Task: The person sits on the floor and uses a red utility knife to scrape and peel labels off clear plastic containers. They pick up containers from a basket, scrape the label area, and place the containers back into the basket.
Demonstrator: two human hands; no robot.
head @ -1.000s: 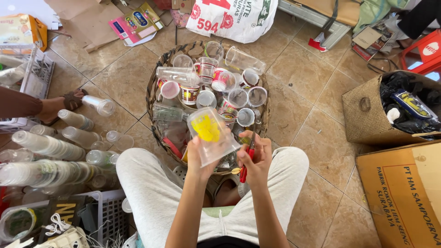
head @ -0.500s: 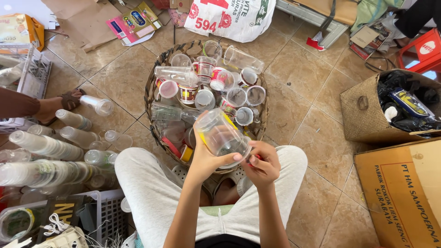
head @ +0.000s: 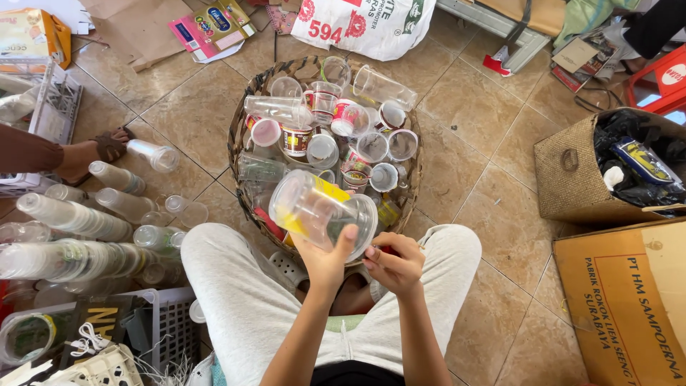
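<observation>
The person sits on the floor with knees apart, and the left hand [head: 325, 259] is wrapped around a clear plastic cup [head: 321, 211] with a yellow label, holding it on its side just above the near rim of the basket [head: 241, 139]. The right hand [head: 394, 261] is curled close against the cup's mouth, fingers pinched at the rim as if working at the lid film or label; whether it grips anything of its own I cannot tell. Judging by how things lie, the sorting looks well under way but far from finished: the round wicker basket holds a loose heap of cups [head: 336, 129], many with coloured lids or labels on them, while long nested stacks of bare cups [head: 68, 239] lie in rows on the tiles to the person's left. The floor is tan tile [head: 464, 164], cluttered all round. A woven bag [head: 579, 179] of dark scraps sits to the right with a cardboard box [head: 629, 300] beside it, a white sack [head: 364, 25] lies beyond the basket, and someone else's sandalled foot [head: 100, 150] rests by the stacks.
</observation>
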